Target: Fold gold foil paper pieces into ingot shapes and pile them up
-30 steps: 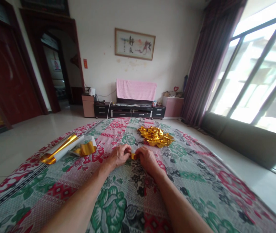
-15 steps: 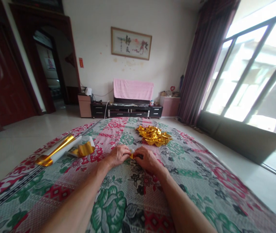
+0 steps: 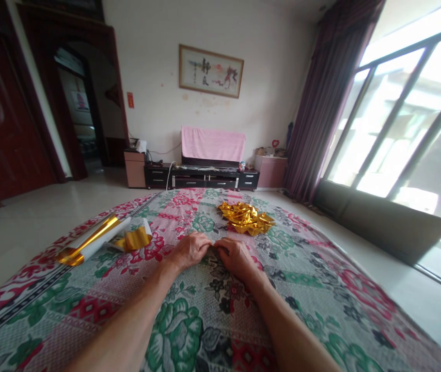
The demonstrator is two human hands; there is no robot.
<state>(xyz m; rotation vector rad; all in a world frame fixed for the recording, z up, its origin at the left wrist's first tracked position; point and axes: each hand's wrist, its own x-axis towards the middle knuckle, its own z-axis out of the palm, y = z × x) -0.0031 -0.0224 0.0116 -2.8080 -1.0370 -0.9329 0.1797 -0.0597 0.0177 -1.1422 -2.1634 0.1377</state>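
My left hand and my right hand meet above the flowered cloth, fingertips nearly touching. Both are closed in a pinch on a small piece of gold foil paper, mostly hidden by the fingers. Just beyond my right hand lies a heap of folded gold foil pieces. Off to the left of my left hand rests a roll of gold foil with a white side showing. Between that roll and my left hand lies a loose curled stack of gold foil sheets.
The cloth spreads over a broad surface with a rounded far edge. Past it, a low cabinet with a pink towel over a screen stands against the wall. Windows and a purple curtain are at the right; a red door is at the left.
The gold and white bit that showed between my fingertips is now almost covered by them. My hands stay in nearly the same place; the foil heap and roll have not moved.
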